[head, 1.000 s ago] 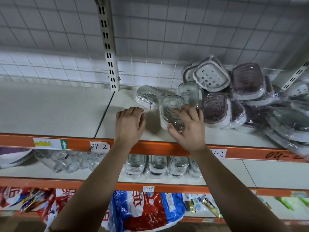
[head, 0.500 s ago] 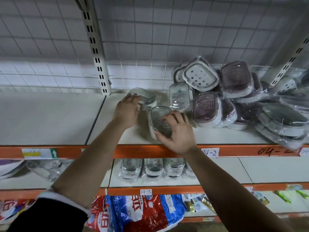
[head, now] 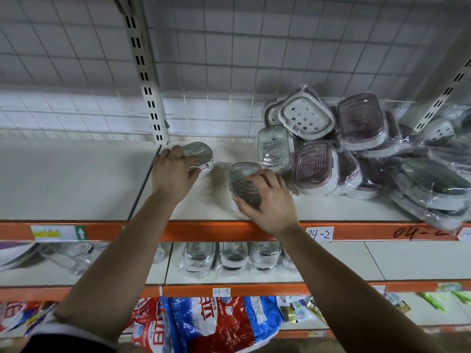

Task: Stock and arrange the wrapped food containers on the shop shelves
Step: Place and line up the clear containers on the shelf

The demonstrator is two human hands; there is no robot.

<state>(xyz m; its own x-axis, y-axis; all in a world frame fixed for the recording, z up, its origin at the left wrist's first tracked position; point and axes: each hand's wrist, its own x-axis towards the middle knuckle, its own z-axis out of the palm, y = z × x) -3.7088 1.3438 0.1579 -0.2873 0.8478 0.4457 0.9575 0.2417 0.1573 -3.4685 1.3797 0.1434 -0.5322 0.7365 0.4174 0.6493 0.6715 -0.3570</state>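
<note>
Here, grips the rear container (head: 201, 154) crosswise in the left hand (head: 174, 173), the front container (head: 242, 178) lengthwise in the right hand (head: 269, 202), nearer the shelf (head: 336, 208) edge.

Red-blue bags (head: 216, 324) below — wire grid (head: 229, 47) behind.

Wrapped clear containers (head: 244, 183) on shelf (head: 331, 207)

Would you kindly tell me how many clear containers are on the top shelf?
3 clear containers: one in the left hand, one in the right hand, one propped against the purple-lidded pile. More may hide behind it.
</note>
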